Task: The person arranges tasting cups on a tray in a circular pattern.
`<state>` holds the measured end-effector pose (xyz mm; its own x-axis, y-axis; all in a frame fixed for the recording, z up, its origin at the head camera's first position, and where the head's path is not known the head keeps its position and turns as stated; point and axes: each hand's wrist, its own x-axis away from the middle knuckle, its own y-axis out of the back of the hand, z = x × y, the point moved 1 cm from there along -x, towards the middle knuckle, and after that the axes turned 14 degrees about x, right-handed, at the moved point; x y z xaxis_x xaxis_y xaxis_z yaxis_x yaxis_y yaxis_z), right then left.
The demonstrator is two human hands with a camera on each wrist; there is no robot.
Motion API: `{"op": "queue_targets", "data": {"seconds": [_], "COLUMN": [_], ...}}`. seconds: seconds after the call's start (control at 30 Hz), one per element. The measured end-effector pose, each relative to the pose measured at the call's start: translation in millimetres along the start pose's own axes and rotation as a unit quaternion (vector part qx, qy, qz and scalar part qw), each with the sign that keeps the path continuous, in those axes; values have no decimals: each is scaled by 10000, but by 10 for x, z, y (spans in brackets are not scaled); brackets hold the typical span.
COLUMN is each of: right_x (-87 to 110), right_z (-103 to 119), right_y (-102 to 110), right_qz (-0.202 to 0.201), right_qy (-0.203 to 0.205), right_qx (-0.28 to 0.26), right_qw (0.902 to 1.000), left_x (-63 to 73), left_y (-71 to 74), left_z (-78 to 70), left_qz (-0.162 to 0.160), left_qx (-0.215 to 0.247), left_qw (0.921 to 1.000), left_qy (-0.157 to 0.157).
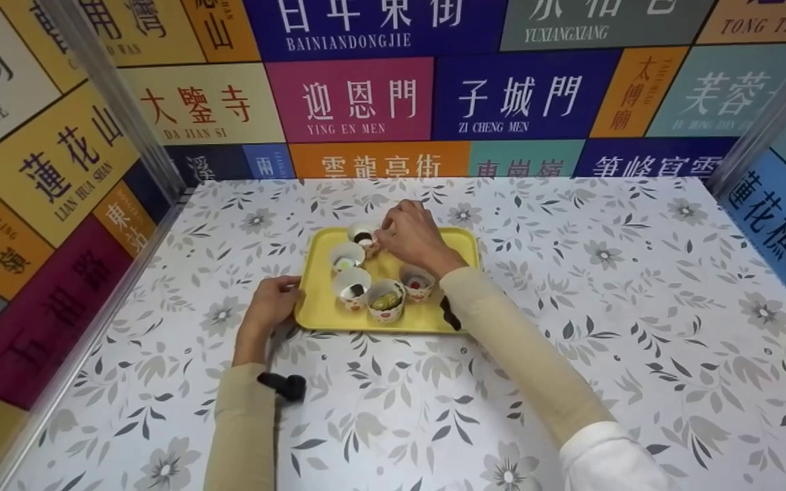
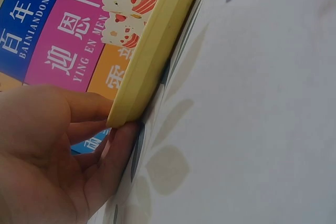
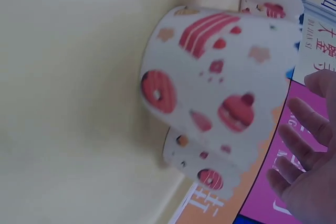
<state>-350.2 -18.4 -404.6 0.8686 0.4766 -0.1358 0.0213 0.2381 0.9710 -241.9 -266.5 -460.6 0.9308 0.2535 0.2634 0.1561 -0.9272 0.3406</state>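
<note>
On a yellow tray [image 1: 314,317] stand several white paper baking cups printed with cakes and doughnuts. One at the front holds something yellow-green [image 1: 387,301]; a cup on the right [image 1: 418,294] has a small red thing inside. The left hand [image 1: 271,301] pinches the tray's left edge, its thumb and fingers at the rim [image 2: 142,61] in the left wrist view. Over the tray's far side, the right hand [image 1: 410,232] is beside the back cup [image 1: 363,233], which has a dark thing in it. Its fingers [image 3: 304,145] look loosely curved with nothing between them; contact with the cup is unclear.
The tray lies on a table [image 1: 379,423] covered in a grey leaf-and-flower print. Walls with coloured name panels [image 1: 352,99] rise behind and at both sides. A black strap device [image 1: 287,387] is on the left wrist.
</note>
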Motion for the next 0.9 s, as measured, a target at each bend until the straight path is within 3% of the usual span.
{"op": "queue_targets", "data": {"seconds": [0.23,0.47,0.77,0.9], "right_x": [77,206,396,505], "right_z": [-194,-416,-688,-804], "right_y": [56,81,143,179], "right_qz": [-293,-331,-314,-197], "right_qy": [-306,-549,-765,-978], "right_qx": [-162,-166,-402,-346], "right_qw": [9990,9978,9958,9944], "left_x": [15,41,68,86], "left_y": [-4,32,76,133], "left_z": [0,7,-40,-54], "left_qz": [32,77,-483,-509], "left_qx": [-43,-109,-294,-780], "left_qw": [10000,9998,9977,9948], "left_qy": [-7,-144,-383,-408]}}
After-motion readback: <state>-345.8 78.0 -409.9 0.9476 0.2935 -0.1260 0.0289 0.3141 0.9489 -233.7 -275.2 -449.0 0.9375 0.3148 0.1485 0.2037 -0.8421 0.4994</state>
